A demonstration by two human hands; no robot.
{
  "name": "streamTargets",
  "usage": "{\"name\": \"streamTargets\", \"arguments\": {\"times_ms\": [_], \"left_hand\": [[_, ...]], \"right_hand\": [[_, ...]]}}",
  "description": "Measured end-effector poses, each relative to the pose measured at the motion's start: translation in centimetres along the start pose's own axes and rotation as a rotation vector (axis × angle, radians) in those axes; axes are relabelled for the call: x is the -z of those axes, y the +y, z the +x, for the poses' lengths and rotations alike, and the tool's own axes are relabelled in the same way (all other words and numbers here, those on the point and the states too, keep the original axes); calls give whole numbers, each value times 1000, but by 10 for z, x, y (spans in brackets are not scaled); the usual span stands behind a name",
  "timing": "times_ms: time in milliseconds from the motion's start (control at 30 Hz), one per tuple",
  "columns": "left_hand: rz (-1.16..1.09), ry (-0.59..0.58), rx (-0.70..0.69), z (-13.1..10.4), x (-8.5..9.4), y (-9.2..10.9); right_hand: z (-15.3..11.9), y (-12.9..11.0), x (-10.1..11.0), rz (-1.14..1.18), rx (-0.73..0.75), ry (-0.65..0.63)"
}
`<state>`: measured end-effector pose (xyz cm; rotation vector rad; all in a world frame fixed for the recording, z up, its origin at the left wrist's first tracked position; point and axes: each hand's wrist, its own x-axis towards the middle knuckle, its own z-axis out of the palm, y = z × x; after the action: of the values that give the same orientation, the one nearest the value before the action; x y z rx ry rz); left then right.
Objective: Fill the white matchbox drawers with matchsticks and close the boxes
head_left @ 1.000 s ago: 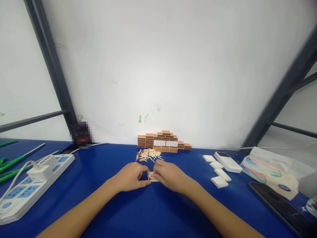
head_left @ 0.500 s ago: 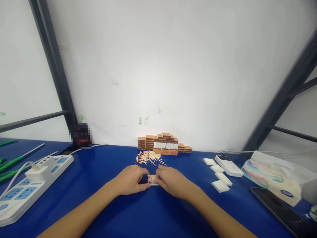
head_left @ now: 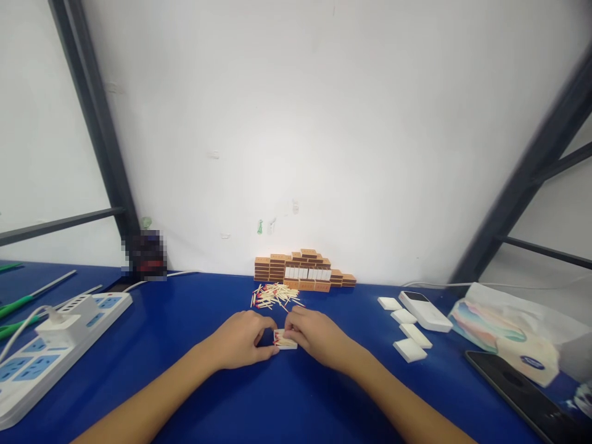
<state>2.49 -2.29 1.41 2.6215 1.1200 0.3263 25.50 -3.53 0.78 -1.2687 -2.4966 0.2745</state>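
A small white matchbox tray [head_left: 289, 346] lies on the blue table in front of me, with red-headed matches [head_left: 279, 338] in it. At its left end, the thumb and index finger of my left hand [head_left: 243, 336] hold the tray. My right hand [head_left: 317, 333] reaches over the tray's right part, its fingers pinched on the pale ends of matches; exactly how many is hidden. Just beyond my hands is a loose pile of matches [head_left: 272, 295]. Behind that pile, brown matchboxes [head_left: 276, 269] are stacked against the wall, with a row of white trays [head_left: 308, 273] standing among them.
Several white trays [head_left: 409, 350] lie on the right, near a white device [head_left: 425, 311], a tissue pack [head_left: 509, 339] and a black phone [head_left: 518, 388]. To the left are a power strip [head_left: 60, 351] with a plugged-in charger [head_left: 65, 327] and green-handled tools [head_left: 18, 305].
My right hand has shifted slightly left over the tray, showing more of its right front edge. My left hand keeps its hold. The whole view has shifted slightly.
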Motion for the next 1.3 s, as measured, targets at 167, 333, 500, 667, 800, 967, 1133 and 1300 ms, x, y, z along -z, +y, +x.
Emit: {"name": "streamTargets", "arguments": {"times_ms": [167,333,500,667,800,967,1133,1300], "left_hand": [[13,13,-19,-1,-1,-1],[4,12,-18,-1,-2,-1],[-8,7,-18,0,-1,-1],[-9,9,-17,0,0,0],[3,10,-15,-1,0,1],[11,18,-23,-1,0,1],[12,16,-26,0,0,0],[19,13,-49,1,-1,-2]], "right_hand": [[0,-2,-3,152,61,29],[1,-7,-8,201,71,4],[0,-10,-7,145,63,-39],[-1,-7,-4,28,77,-33],[-1,-7,-3,108,72,-18],[0,-12,-8,113,88,-35],[0,-9,-13,-18,105,-28],[1,-2,-8,-87,107,-20]]}}
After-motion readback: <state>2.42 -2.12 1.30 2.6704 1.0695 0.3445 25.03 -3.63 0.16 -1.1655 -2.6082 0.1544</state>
